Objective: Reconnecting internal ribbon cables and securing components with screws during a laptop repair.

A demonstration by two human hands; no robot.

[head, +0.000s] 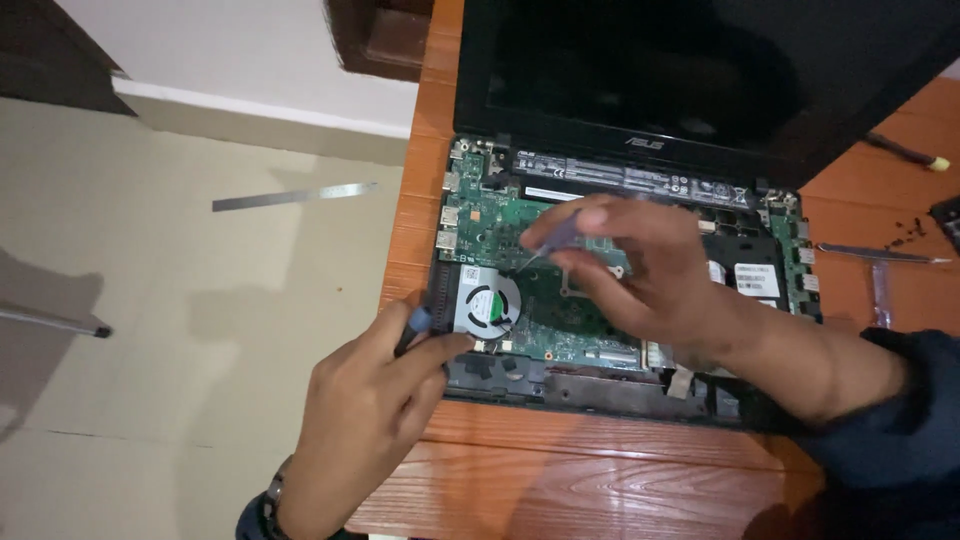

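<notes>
Nearest, at the bottom of the frame:
- Wooden table (pixel 560 480): reddish-brown, grained boards, running from the bottom centre up the right side.
- Left hand (pixel 365 415): lower left of centre, wrist bearing a dark band; fingers curled together around a dark-handled screwdriver (pixel 412 328), thumb laid against the laptop's front left corner.
- Right sleeve (pixel 900 430): dark blue, lower right corner.
- Right hand (pixel 640 265): centre of the frame, hovering over the board; thumb and forefinger pinched on a small slim tool (pixel 555 235) whose pale tip points down-left toward the fan.
- Opened laptop base (pixel 600 385): centre, black frame with the top cover off, lying flat on the table.
- Cooling fan (pixel 490 302): round, with a green hub label, in a silver housing at the base's left side, just beside the left thumb.
- Green circuit board (pixel 490 215): fills the base, partly hidden by the right hand.
- Laptop screen (pixel 700 70): dark, top centre, tilted back.
- Loose tools (pixel 880 253): on the table at the right edge; a yellow-tipped one (pixel 910 153) further up; small dark specks nearby, too small to identify.
- Pale floor (pixel 200 300): left half of the frame, with a flat metal strip (pixel 295 196) at upper left and a thin rod (pixel 55 322) at the left edge.
</notes>
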